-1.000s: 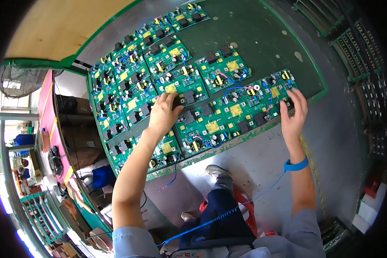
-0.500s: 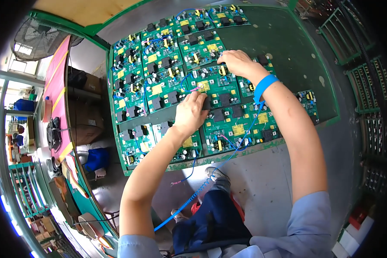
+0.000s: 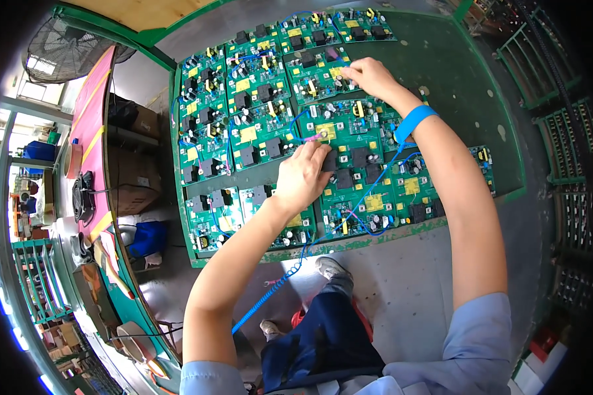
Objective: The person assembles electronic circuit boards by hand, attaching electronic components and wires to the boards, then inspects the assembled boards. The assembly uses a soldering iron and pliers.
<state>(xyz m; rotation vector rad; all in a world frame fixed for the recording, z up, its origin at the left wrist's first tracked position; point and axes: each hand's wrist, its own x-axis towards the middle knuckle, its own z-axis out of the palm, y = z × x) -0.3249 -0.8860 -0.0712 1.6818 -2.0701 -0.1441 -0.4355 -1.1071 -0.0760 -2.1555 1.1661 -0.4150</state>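
Green circuit boards (image 3: 263,122) with black blocks, yellow squares and small parts lie in rows on a dark green tabletop (image 3: 441,72). My left hand (image 3: 303,172) curls its fingers and thumb around a black block (image 3: 330,161) at the left side of a middle board. Just above its fingertips, a pink wire end (image 3: 315,137) on a blue wire rests at that board's yellow square (image 3: 325,131). My right hand (image 3: 373,76) is pinched closed over the right side of a board (image 3: 317,82) farther back. A blurred pink piece (image 3: 336,55) shows beside its fingertips; what they hold is unclear.
A blue wrist strap (image 3: 416,124) on my right wrist leads to a blue coiled cord (image 3: 270,296) crossing the near table edge. To the left stand a pink-topped bench (image 3: 89,125) and a fan (image 3: 59,56). Green racks (image 3: 566,145) line the right.
My right hand has moved farther back over the far board, and a blurred pink piece now shows by its fingertips. My left hand stays at the middle board. The strap's cord has shifted.
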